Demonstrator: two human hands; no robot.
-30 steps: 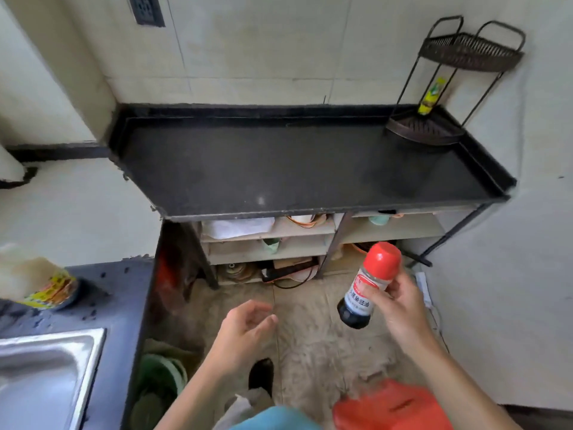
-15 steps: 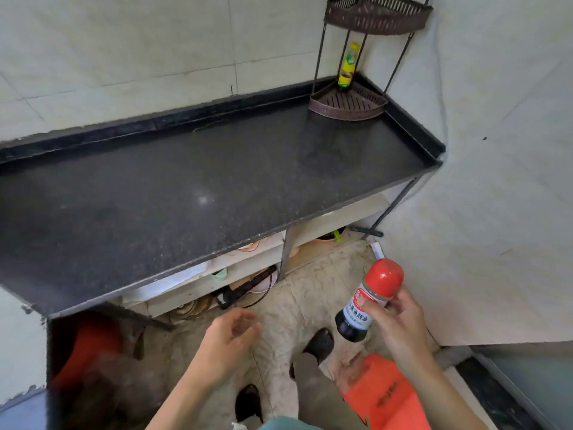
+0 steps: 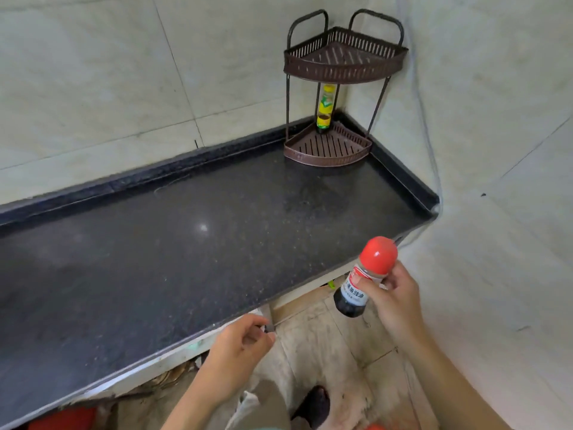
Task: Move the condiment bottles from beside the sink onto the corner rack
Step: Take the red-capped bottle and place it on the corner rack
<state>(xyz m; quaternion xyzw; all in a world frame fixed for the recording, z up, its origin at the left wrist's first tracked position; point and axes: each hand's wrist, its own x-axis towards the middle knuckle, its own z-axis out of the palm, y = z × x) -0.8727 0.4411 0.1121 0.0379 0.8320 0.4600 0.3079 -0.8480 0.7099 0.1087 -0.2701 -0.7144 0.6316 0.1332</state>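
Here, right grip (image 3: 395,302) holds bottle (image 3: 353,294), left grip (image 3: 238,349) slack

Tabletop (image 3: 186,259): dark stone before you.
Corner rack (image 3: 328,155): on it, your 1 o'clock, holding a yellow-capped bottle (image 3: 325,110).

right hand (image 3: 398,305) gripping bottle (image 3: 353,294), left hand (image 3: 238,347) loosely curled, seemingly empty

One wide-angle view from the head looks forward and steeply down, from close to the front edge of the bench (image 3: 186,243) near its right end. It faces the far right corner, where the corner rack (image 3: 328,152) stands between the back wall (image 3: 93,88) and the right wall (image 3: 496,150). The front edge crosses the frame diagonally, with the floor (image 3: 325,352) close below.
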